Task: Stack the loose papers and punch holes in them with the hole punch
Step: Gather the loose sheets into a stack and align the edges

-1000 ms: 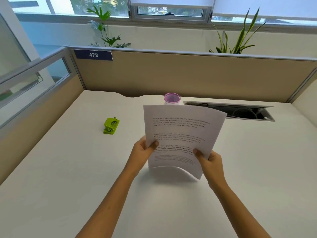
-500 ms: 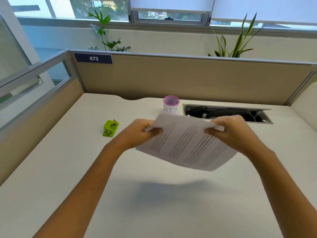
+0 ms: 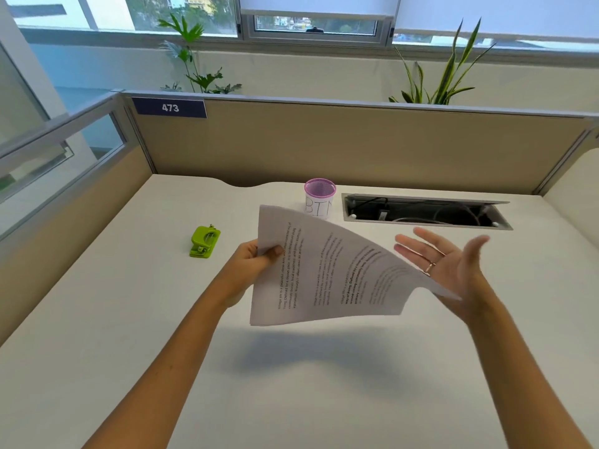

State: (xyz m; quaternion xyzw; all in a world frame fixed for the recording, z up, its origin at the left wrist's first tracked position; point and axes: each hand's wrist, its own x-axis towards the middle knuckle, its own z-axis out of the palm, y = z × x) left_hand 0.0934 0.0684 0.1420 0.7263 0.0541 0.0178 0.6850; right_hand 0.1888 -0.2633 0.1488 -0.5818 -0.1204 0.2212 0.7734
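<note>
A thin stack of printed white papers [image 3: 327, 273] hangs above the white desk [image 3: 97, 319], turned sideways with its right end drooping. My left hand [image 3: 256, 260] is shut on the stack's left edge, thumb on top. My right hand [image 3: 450, 264] is open, palm up and fingers spread, just behind the papers' right end; whether it touches them I cannot tell. A ring shows on one finger. The small green hole punch [image 3: 205, 242] sits on the desk to the left of my left hand, apart from it.
A pink mesh cup labelled "BIN" [image 3: 319, 198] stands at the back centre, just beyond the papers. An open cable slot [image 3: 424, 211] lies at the back right. Beige partition walls [image 3: 324, 147] enclose the desk on the back and left.
The papers went from upright in both hands to sideways and nearly flat. My right hand let go of the stack and opened; my left hand kept its hold.
</note>
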